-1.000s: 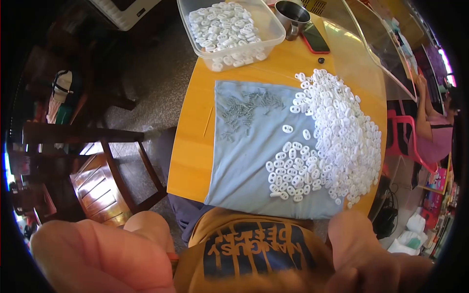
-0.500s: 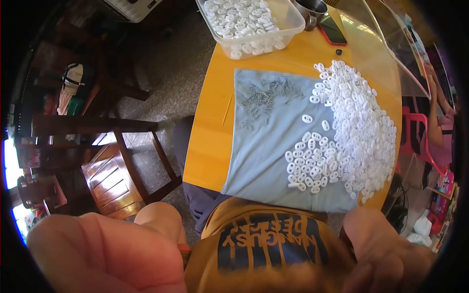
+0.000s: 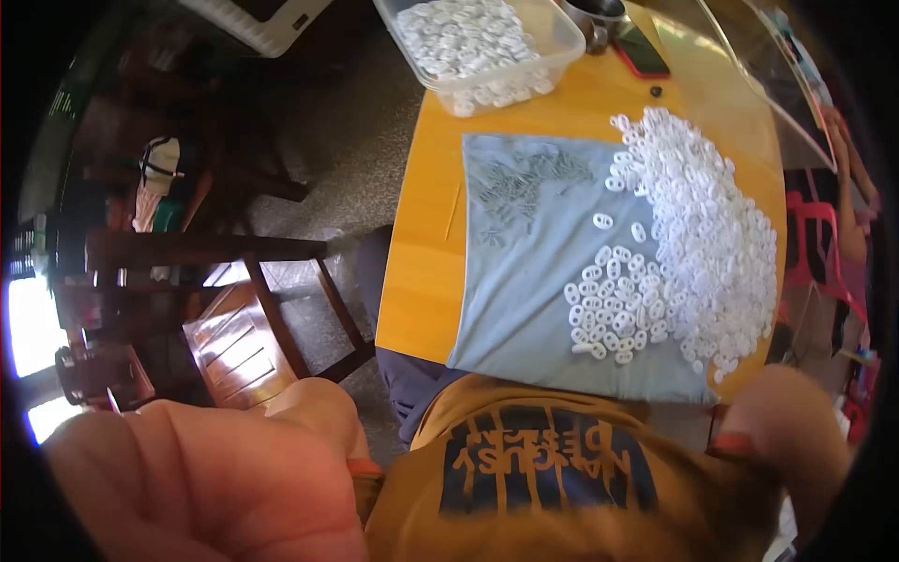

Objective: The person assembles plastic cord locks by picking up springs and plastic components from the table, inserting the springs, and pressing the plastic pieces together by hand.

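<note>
Very close to the camera at the lower left, the palm of my left hand (image 3: 215, 487) fills the corner; its fingers do not show clearly, so whether it holds anything is hidden. Of my right side only the bent arm (image 3: 791, 421) shows, and the hand is out of view. In front of me a blue-grey cloth (image 3: 524, 290) lies on the table. Small thin metal pieces (image 3: 529, 187) are scattered on its far left part. A large heap of white oval plastic pieces with two holes (image 3: 716, 244) covers its right side, with a smaller group (image 3: 618, 304) beside it.
A clear plastic tub (image 3: 562, 56) of white pieces stands at the wooden table's (image 3: 417, 290) far edge. Near it are a metal mug (image 3: 599, 23), a phone (image 3: 641, 51) and a small black object (image 3: 655, 92). A wooden chair (image 3: 248, 347) stands left; another person's arm (image 3: 843, 187) shows right.
My right hand has left the view, with the arm further right. The left palm stays close to the camera. The table and its things appear slightly further right; the pieces lie as before.
</note>
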The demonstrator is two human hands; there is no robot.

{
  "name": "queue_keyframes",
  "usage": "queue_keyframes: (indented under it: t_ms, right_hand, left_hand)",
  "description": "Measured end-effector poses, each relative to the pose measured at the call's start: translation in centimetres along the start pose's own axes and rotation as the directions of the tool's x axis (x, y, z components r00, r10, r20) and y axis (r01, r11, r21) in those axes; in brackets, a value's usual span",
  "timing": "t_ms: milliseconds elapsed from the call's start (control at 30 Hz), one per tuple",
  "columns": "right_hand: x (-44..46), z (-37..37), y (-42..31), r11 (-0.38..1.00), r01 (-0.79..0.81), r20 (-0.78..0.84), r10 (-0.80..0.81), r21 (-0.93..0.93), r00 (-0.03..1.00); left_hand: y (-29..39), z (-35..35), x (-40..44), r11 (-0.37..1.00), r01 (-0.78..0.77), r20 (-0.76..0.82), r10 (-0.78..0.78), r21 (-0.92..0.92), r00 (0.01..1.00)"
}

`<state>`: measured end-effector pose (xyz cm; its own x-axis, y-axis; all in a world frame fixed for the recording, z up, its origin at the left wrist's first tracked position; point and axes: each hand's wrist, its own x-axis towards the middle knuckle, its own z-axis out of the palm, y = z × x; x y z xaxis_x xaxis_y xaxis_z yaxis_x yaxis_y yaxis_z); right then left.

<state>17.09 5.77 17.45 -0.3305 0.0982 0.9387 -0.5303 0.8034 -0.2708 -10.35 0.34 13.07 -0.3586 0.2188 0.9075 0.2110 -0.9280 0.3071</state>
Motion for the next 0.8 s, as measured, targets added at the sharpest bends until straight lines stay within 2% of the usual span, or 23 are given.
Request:
queue_keyframes:
  t_ms: [400,800]
  right_hand:
    - [-0.6,-0.6,-0.8,0.991,0.115,-0.011,-0.116,-0.072,0.993]
    - [0.4,-1.0,-0.5,0.979,0.159,-0.013,-0.162,-0.13,0.987]
  left_hand:
    - [-0.2,-0.2,-1.3,0.998,-0.028,-0.027,0.029,0.06,0.999]
    - [0.4,-0.7,-1.6,0.989,0.052,-0.045,-0.046,0.142,0.998]
